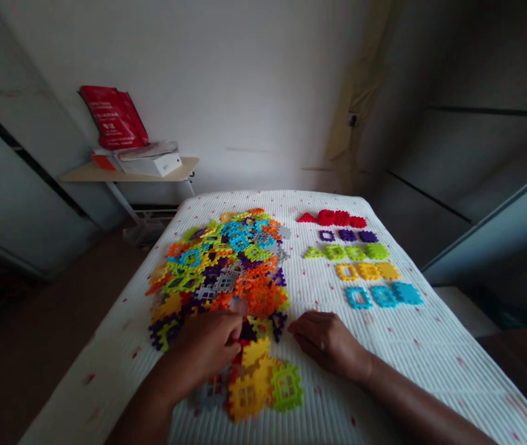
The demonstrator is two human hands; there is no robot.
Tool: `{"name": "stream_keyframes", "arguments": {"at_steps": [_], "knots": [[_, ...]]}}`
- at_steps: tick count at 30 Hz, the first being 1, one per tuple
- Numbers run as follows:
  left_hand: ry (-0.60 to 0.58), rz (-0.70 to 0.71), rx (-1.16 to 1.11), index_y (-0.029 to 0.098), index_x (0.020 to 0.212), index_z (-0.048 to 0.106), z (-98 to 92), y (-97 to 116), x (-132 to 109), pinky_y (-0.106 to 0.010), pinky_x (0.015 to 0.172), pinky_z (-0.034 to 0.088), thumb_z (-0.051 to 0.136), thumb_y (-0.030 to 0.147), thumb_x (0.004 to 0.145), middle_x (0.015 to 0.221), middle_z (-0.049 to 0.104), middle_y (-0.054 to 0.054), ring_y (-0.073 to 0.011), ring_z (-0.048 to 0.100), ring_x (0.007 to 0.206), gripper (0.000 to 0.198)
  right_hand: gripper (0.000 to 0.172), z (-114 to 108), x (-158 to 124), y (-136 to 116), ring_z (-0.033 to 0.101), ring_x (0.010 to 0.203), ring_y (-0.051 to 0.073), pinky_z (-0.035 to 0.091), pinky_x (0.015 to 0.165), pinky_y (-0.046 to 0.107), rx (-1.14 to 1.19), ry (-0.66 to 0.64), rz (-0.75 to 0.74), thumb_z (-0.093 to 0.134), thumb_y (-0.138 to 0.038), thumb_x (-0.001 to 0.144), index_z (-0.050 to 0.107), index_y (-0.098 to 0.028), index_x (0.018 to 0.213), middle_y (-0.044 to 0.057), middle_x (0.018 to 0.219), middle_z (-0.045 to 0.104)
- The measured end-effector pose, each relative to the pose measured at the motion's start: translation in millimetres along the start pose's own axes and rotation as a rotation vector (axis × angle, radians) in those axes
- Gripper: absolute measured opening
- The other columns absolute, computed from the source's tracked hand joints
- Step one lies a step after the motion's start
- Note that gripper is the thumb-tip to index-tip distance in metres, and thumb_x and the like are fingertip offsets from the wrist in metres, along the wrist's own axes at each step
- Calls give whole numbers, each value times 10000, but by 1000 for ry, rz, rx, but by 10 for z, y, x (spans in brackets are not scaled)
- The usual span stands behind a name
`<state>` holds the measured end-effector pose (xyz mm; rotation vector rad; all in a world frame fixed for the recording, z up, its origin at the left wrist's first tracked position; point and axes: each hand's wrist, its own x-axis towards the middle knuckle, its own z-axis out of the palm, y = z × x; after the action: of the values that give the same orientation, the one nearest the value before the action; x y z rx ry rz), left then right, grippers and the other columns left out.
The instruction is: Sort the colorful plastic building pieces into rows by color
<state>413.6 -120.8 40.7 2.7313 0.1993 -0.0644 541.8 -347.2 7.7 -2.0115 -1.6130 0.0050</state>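
Note:
My left hand (212, 343) reaches into the near part of a pile of colourful interlocking plastic tiles (258, 290). Its fingers are curled together; what they pinch, if anything, is hidden. Just in front of that wrist lie yellow tiles (246, 395), a lime green window tile (286, 387) and a grey tile (212, 389). To the right of the pile my right hand (331, 343) rests low on the white ribbed cover (333, 408), fingers bent and closed, no tile showing in them.
On the right side, tiles lie in rows by colour: red (340, 217), purple (347, 235), lime green (355, 252), yellow (369, 271) and blue (386, 296). A small side table (189, 167) at the back left holds a red bag (112, 117) and a white box (154, 164).

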Motion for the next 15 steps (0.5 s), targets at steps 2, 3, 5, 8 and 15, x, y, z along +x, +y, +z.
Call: {"name": "stream_keyframes", "arguments": {"at_steps": [2, 3, 5, 8, 15], "knots": [[81, -35, -64, 215, 615, 521, -104, -42, 18, -232, 515, 298, 538, 164, 698, 613, 575, 43, -114, 516, 564, 99, 193, -14, 6, 19, 637, 728, 151, 481, 654, 245, 44, 4, 21, 439, -161, 894, 624, -183, 944, 53, 806, 672], [145, -35, -88, 216, 631, 529, -158, -48, 33, -229, 523, 321, 537, 186, 720, 623, 575, 41, -114, 523, 572, 94, 193, -25, 11, 33, 640, 739, 150, 484, 661, 244, 74, 8, 35, 444, -163, 890, 626, -184, 951, 52, 823, 676], [294, 11, -133, 216, 663, 545, -249, -25, 74, -225, 540, 367, 534, 210, 746, 658, 580, 33, -113, 535, 591, 84, 191, -55, 34, 70, 643, 740, 143, 490, 657, 238, 142, 30, 58, 456, -176, 888, 633, -186, 958, 48, 843, 682], [515, 152, -180, 209, 706, 560, -284, 81, 148, -216, 602, 441, 524, 174, 763, 763, 613, 6, -113, 577, 680, 76, 181, -131, 108, 142, 641, 742, 133, 494, 653, 231, 257, 90, 99, 477, -201, 888, 644, -189, 956, 46, 866, 688], [905, 429, 15, 214, 856, 570, 20, 271, 252, -235, 830, 501, 548, 56, 773, 937, 640, -46, -122, 627, 891, 180, 221, -387, 365, 218, 589, 675, 121, 473, 562, 221, 435, 218, 201, 601, -288, 835, 612, -196, 1035, 38, 868, 655]]}}
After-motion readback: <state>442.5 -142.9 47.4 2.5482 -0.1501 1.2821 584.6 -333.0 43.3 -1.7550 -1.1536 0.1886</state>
